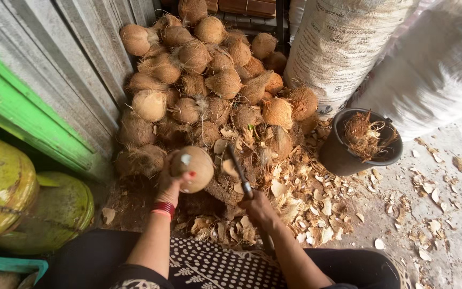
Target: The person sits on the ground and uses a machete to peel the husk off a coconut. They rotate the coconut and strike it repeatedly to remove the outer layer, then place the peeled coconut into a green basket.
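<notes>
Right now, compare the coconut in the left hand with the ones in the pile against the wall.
The held coconut is scraped smooth, pale brown with a bare patch; the piled coconuts are shaggy with fibre. The held one is lifted in the left hand, apart from the heap; the piled ones rest stacked on each other. Both are round, brown and dehusked. The right hand holds a blade.

Left hand [171,181] raised, fingers curled in a grip, red band at wrist. Right hand [259,208] lower, near centre, fist closed.
</notes>
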